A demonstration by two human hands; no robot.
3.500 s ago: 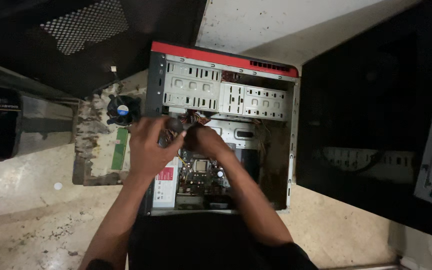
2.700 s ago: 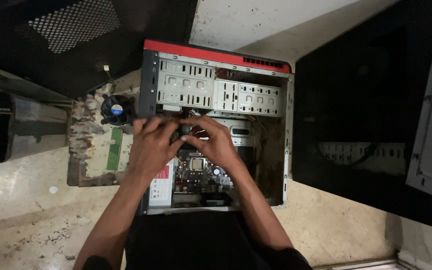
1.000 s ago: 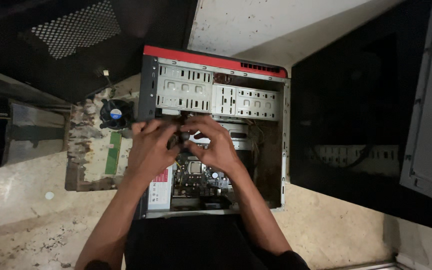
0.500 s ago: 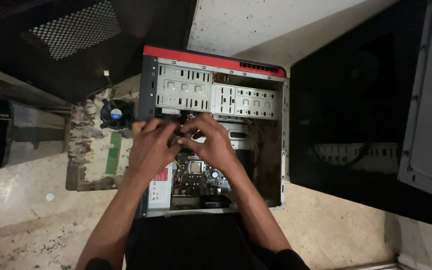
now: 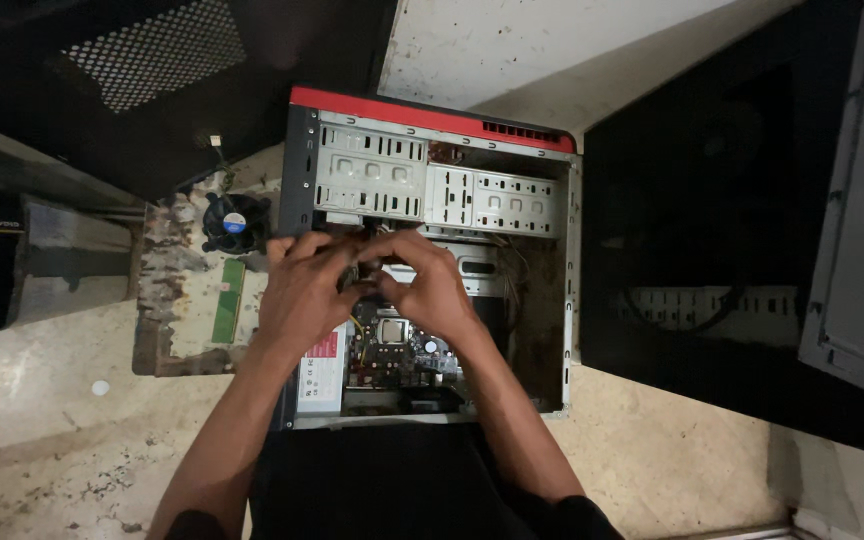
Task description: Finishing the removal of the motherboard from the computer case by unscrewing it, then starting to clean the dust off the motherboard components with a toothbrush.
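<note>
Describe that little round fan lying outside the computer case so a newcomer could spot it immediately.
Start at the open grey metal computer case with a red front edge. Just outside its wall, near the left hand, lies a small black round cooling fan. Its blue centre hub distinguishes it from the flat green memory stick beside it.

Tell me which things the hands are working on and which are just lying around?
In use:
left hand and right hand, together over a small dark part, too hidden to name
open computer case
motherboard

Lying about:
small fan
green memory stick
rusty panel
mesh panel
</note>
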